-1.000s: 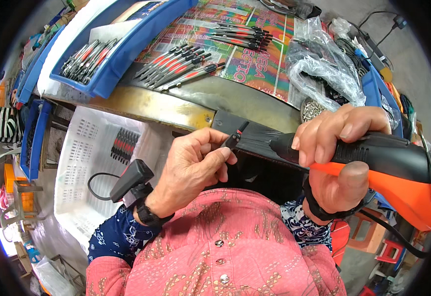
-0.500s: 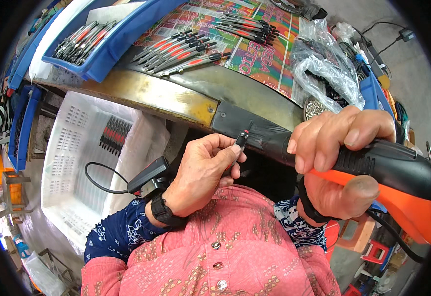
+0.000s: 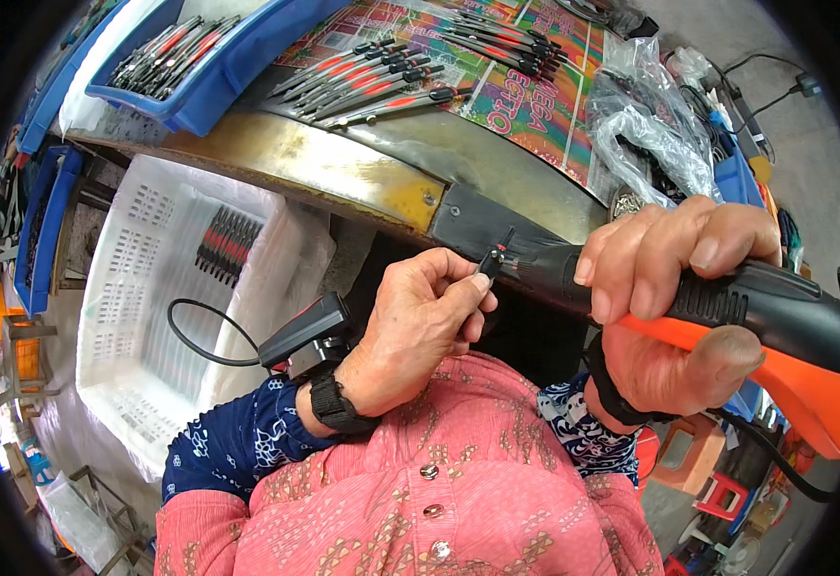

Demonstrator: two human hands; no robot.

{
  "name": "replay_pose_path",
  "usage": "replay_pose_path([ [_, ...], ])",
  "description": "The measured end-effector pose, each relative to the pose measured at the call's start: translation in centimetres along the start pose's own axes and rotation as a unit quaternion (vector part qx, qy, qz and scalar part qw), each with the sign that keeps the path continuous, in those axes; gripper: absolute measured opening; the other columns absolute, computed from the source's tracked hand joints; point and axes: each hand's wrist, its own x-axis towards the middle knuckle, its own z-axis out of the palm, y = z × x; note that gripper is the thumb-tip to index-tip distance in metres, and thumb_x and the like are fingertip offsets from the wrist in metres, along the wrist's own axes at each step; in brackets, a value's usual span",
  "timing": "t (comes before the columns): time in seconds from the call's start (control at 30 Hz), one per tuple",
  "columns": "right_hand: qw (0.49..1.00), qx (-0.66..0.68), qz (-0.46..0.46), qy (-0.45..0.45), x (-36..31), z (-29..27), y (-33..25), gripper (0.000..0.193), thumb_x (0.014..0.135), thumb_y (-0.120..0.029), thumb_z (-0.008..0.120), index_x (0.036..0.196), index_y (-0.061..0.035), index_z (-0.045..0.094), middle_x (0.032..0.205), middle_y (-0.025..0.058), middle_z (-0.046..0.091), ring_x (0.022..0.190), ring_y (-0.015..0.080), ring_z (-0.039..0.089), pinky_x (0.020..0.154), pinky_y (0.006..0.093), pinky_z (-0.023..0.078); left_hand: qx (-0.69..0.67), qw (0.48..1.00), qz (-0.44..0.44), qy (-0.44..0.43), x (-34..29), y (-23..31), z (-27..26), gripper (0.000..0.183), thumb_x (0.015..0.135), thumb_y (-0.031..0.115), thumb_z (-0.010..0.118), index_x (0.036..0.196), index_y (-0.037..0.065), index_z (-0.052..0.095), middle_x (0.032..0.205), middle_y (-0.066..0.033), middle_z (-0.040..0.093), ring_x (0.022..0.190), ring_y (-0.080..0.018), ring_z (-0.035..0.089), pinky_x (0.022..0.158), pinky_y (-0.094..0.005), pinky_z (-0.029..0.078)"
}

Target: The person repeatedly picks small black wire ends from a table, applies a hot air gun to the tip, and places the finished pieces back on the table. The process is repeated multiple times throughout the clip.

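Observation:
Between thumb and fingertips, my left hand (image 3: pixel 425 302) pinches a small black pen-like piece (image 3: pixel 490 263) with a bit of red near its tip. My right hand (image 3: pixel 669 269) is wrapped round a black and orange electric screwdriver (image 3: pixel 790 322), thumb below and fingers over the top. The screwdriver's narrow nose points left and meets, or almost meets, the tip of the piece; I cannot tell if they touch. Most of the piece is hidden by my left fingers. Slim grey, black and red pen-shaped tools (image 3: pixel 362 82) lie in a row on the bench ahead.
A metal-edged bench (image 3: pixel 295 158) runs across the front. On it stand a blue bin (image 3: pixel 204 91) of similar tools and a crumpled clear plastic bag (image 3: pixel 655 144). A white crate (image 3: pixel 132 317) with more tools stands at the left. A black cord (image 3: pixel 775 461) trails from the screwdriver.
The screwdriver's nose and the black piece have come together, my left hand shifting slightly right and up. Both hands keep their grips. The bench has shifted slightly in view.

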Motion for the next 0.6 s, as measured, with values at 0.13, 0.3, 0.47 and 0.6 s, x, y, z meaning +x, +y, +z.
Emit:
replay_pose_path([
  [0.13,1.0,-0.004,0.006,0.001,0.15,0.1,0.1,0.046,0.083,-0.045,0.064,0.096,-0.0081,0.041,0.07,0.004,0.049,0.053,0.0154,0.051,0.059,0.0332,0.046,-0.005,1.0,0.004,0.004,0.03,-0.05,0.06,0.013,0.091,0.016,0.056,0.092,0.003,0.055,0.08,-0.0023,0.061,0.06,-0.0051,0.05,0.049,-0.0182,0.04],
  [0.3,1.0,-0.011,0.012,0.003,0.24,0.3,0.07,0.045,0.084,-0.045,0.064,0.095,-0.0082,0.04,0.07,0.0037,0.049,0.052,0.015,0.05,0.058,0.0329,0.046,-0.005,1.0,0.02,0.002,0.19,-0.22,0.05,0.013,0.091,0.016,0.056,0.091,0.003,0.056,0.08,-0.0021,0.061,0.06,-0.0051,0.05,0.049,-0.0186,0.041],
  [0.47,1.0,-0.022,0.021,0.006,0.31,0.61,0.04,0.044,0.084,-0.045,0.063,0.095,-0.0084,0.04,0.069,0.0035,0.049,0.051,0.0145,0.05,0.057,0.0326,0.046,-0.003,1.0,0.022,0.004,0.04,-0.15,0.07,0.014,0.091,0.017,0.056,0.09,0.003,0.056,0.078,-0.0019,0.06,0.059,-0.0048,0.049,0.048,-0.0185,0.041],
  [0.6,0.999,-0.037,0.032,0.012,0.33,0.95,-0.09,0.044,0.084,-0.045,0.063,0.094,-0.0086,0.04,0.069,0.0032,0.048,0.05,0.0141,0.049,0.056,0.0323,0.045,-0.009,1.0,0.021,0.008,0.0,-0.04,0.23,0.014,0.091,0.016,0.056,0.089,0.003,0.056,0.077,-0.0016,0.06,0.058,-0.0044,0.048,0.047,-0.0186,0.04],
])
